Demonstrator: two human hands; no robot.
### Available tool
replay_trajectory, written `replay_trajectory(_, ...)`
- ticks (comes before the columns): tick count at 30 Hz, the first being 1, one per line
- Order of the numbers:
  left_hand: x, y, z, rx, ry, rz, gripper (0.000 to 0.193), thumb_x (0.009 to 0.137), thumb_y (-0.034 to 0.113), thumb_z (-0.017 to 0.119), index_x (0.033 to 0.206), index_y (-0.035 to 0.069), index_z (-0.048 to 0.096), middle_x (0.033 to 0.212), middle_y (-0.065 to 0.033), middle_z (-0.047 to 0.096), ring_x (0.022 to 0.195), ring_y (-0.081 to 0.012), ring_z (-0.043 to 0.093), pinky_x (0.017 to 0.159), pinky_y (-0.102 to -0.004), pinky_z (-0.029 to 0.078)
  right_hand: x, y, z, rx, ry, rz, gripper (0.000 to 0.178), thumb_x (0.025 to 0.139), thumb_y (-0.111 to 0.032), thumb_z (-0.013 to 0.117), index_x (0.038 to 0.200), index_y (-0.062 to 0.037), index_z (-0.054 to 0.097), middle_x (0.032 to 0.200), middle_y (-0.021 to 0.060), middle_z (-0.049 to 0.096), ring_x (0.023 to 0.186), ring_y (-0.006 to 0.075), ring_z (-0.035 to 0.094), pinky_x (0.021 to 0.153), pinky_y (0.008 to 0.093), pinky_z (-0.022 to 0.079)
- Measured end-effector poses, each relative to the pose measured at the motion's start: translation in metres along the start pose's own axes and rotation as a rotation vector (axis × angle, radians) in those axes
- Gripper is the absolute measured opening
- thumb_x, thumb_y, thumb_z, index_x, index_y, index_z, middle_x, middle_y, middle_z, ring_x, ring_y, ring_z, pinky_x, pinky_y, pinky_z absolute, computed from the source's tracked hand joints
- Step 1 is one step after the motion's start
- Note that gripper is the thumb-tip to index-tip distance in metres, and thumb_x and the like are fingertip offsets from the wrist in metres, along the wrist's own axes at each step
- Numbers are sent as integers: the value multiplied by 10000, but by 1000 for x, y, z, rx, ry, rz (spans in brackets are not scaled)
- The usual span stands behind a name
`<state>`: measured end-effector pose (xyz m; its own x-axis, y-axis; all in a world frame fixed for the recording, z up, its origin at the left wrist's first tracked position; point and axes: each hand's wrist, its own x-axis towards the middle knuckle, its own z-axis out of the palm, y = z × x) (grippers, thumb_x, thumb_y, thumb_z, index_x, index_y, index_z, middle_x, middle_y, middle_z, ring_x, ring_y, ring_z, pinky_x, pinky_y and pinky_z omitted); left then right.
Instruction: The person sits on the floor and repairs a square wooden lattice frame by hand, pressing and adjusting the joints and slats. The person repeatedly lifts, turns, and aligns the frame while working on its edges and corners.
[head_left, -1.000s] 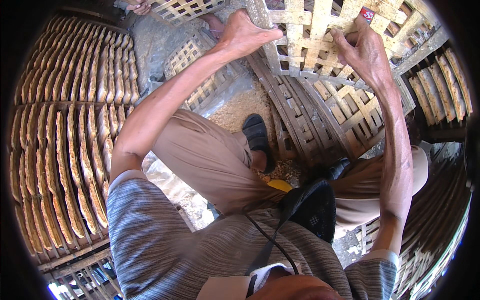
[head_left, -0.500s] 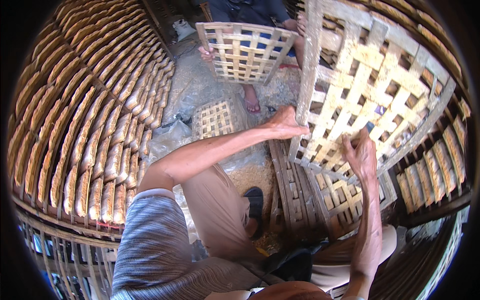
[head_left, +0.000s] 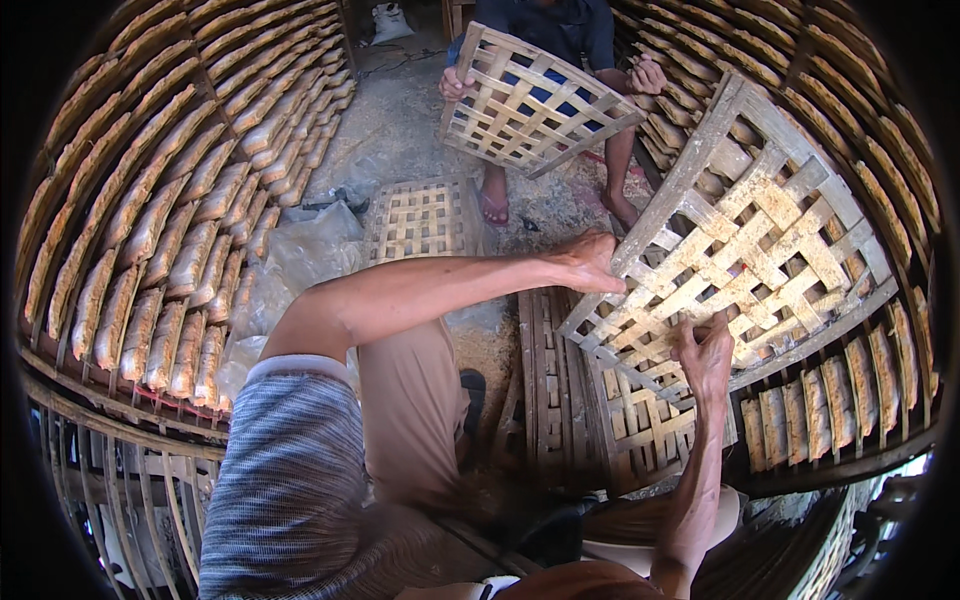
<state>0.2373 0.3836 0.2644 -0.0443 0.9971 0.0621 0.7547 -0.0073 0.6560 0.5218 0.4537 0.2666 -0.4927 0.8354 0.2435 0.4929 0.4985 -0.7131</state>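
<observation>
A large woven bamboo tray [head_left: 677,180] in a wooden frame is tilted up at my right, with pale crumbs stuck to its lattice. My left hand [head_left: 590,262] is closed around its left frame bar, thumb on the near face. Low on the lattice, my right hand [head_left: 706,352] has its fingers bent and pressed together against the strips. Whatever may be between those fingertips is hidden. Below this tray leans another woven tray [head_left: 640,425], beside a stack of wooden frames [head_left: 552,375].
Across from me a seated person [head_left: 545,20] holds a smaller lattice tray [head_left: 600,140]. Another tray [head_left: 420,220] lies on the floor beside crumpled clear plastic [head_left: 310,255]. Racks of pale, brown-edged slabs [head_left: 190,255] stand at the left and right [head_left: 830,405].
My view has shifted. The big tray leans further over to the right, and my right hand sits lower on its lattice. The other person's tray is tilted more, with one hand off it.
</observation>
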Motion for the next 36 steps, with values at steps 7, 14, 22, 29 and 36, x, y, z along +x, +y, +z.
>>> replay_trajectory(7, -7, 16, -2, -17, 39, -49, 520, 838, 342, 810, 1093, -105, 738, 943, -250, 757, 811, -308, 741, 788, -424, 595, -3, -4, -1, 18, 28, -22, 362, 970, -236, 724, 1018, 83, 560, 722, 174, 707, 650, 214, 693, 596, 376, 544)
replay_trajectory(14, -1, -1, -3, -56, -80, -62, 545, 797, 285, 766, 1264, 10, 707, 1049, -202, 754, 932, -311, 721, 890, -436, 566, 1, -1, 1, -83, 15, -11, 408, 965, -261, 708, 1092, 97, 561, 735, 268, 691, 683, 395, 724, 633, 470, 548)
replay_trajectory(22, -7, 6, 4, 22, 139, -72, 423, 778, 305, 813, 941, -80, 747, 796, -212, 735, 730, -273, 722, 750, -412, 600, 1, 20, 4, -169, 28, -190, 322, 1016, -206, 690, 1123, 65, 553, 667, 196, 694, 553, 239, 697, 524, 369, 528)
replay_trajectory(29, 4, -10, 15, -30, 122, -145, 454, 759, 341, 841, 720, -73, 656, 640, -138, 636, 552, -220, 593, 550, -410, 543, -2, 6, -2, -218, 14, -87, 324, 1000, -193, 710, 1110, 70, 555, 644, 170, 687, 547, 239, 690, 510, 372, 520)
replay_trajectory(36, 1, 3, 6, 2, 96, -183, 443, 736, 334, 803, 802, -95, 715, 759, -208, 729, 692, -302, 715, 650, -424, 589, 0, -2, 0, -189, 46, -79, 404, 941, -203, 744, 1087, 130, 568, 675, 280, 662, 625, 424, 708, 567, 486, 537)
